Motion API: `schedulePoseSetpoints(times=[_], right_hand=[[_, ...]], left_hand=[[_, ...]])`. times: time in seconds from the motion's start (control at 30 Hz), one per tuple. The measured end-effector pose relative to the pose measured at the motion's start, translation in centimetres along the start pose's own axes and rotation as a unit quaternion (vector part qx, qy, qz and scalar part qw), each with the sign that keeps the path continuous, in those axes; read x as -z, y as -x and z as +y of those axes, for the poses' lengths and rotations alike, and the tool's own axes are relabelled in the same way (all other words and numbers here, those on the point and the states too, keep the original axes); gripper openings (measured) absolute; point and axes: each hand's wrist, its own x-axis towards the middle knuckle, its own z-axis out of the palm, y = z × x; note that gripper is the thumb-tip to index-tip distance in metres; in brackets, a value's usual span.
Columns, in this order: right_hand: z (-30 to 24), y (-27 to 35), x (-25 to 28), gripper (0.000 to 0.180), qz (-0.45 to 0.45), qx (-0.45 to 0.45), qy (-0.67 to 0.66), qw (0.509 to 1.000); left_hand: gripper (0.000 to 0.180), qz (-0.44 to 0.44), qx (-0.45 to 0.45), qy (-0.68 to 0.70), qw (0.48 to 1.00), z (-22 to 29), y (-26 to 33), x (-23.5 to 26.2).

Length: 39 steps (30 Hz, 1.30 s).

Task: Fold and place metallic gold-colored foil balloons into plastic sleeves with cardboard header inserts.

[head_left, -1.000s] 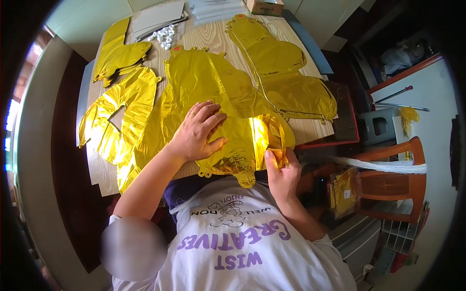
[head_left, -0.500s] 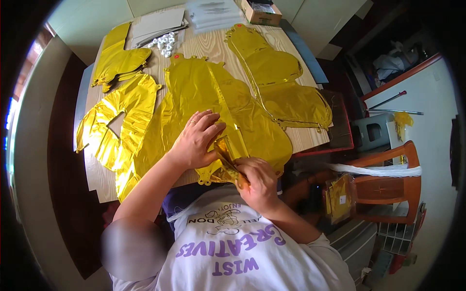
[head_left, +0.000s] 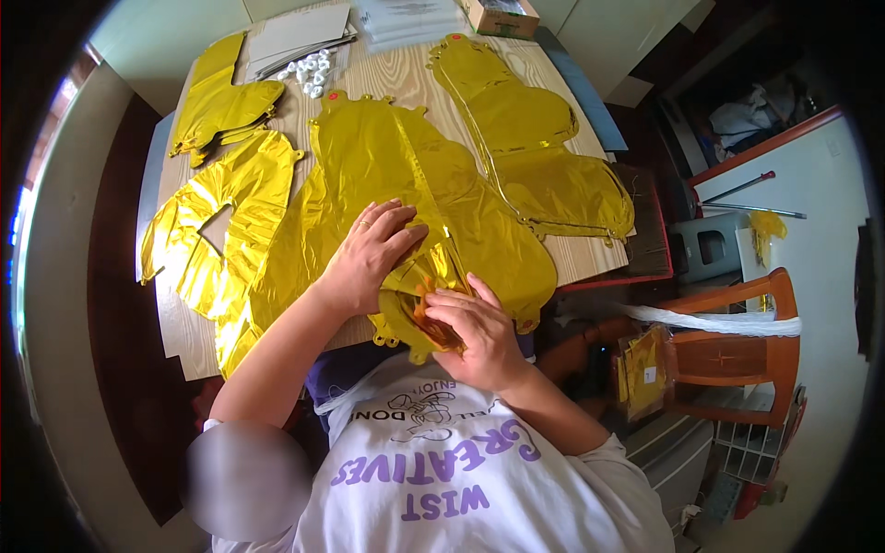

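A large flat gold foil balloon (head_left: 364, 152) is spread over the near middle of the table, its near edge folded up between my hands. My left hand (head_left: 362, 261) lies on this foil with its fingers stretched out, its thumb partly hidden. My right hand (head_left: 481, 341) is closed on the folded near edge, which bulges and shows an orange-tinted inside. Small looped tabs stick out along that edge beside my right hand. Another gold foil balloon (head_left: 221, 249), number-shaped with a hole, lies to the left.
More gold foil balloons lie at the far left (head_left: 217, 101) and far right (head_left: 525, 120). White rolls (head_left: 313, 74), grey boards (head_left: 300, 37), clear plastic bags (head_left: 406, 23) and a cardboard box (head_left: 502, 17) sit at the back. A wooden chair (head_left: 728, 350) holding white strands stands at right.
My right hand has turned and shifted slightly right, its fingers now over the fold. The folded edge has spread wider. My left hand has barely moved on the foil.
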Motion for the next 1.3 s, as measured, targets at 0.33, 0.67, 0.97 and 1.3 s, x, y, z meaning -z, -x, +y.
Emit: schedulePoseSetpoints(times=[0.33, 0.67, 0.97, 1.3], right_hand=[[6.6, -1.7, 3.8, 0.032, -0.032, 0.031, 0.136, 0.99], [6.1, -2.5, 3.0, 0.046, -0.112, 0.043, 0.222, 0.968], [5.9, -2.7, 3.0, 0.047, -0.123, 0.042, 0.217, 0.967], [6.1, -2.8, 2.6, 0.047, -0.131, 0.043, 0.234, 0.963]], left_hand=[[0.069, -0.016, 0.003, -0.002, 1.0, 0.1, -0.1, 0.2], [0.053, -0.002, 0.017, -0.003, 1.0, 0.4, -0.2, 0.1], [0.044, 0.007, 0.026, -0.006, 1.0, 0.6, -0.3, 0.0], [0.036, 0.036, 0.017, -0.021, 0.999, 0.5, -0.3, -0.4]])
